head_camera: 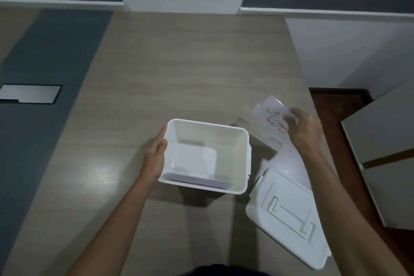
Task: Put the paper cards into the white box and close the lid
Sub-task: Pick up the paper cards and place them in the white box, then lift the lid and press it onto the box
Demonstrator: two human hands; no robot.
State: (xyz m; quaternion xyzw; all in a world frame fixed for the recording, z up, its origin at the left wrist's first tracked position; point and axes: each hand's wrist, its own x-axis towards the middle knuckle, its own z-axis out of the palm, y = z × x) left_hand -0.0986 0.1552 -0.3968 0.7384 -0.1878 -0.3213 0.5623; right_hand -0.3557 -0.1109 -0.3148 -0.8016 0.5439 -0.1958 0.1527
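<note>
The left hand [155,159] lies flat against the left outer wall of the white box [239,163], fingers straight and pointing away from the person, thumb near the rim. Its grip is released: the palm only presses on the wall and nothing is clasped. The box stands open on the wood-grain desk [179,69], just to the right of this palm. Inside it, a stack of white paper cards [197,175] lies on the bottom, their edges fanned toward the near wall.

The right hand [305,129] is well to the right of the box and somewhat beyond it. Its grip pinches a white card with red handwriting [274,119] by that card's right edge, between the thumb and the fingertips. The card is blurred, and the writing cannot be read. It extends to the left of the grip, toward the box's far right corner, but stays outside the box. Whether it is lifted clear of the desk cannot be told. More white paper [289,157] lies on the desk beneath and nearer than this grip, partly under the right forearm.

The white lid [289,215] rests on the desk near the right forearm, apart from the box, tilted askew, its moulded top facing up. Its far corner overlaps the loose paper.

A grey strip with a metal plate [30,94] runs along the desk far left of the left hand.
</note>
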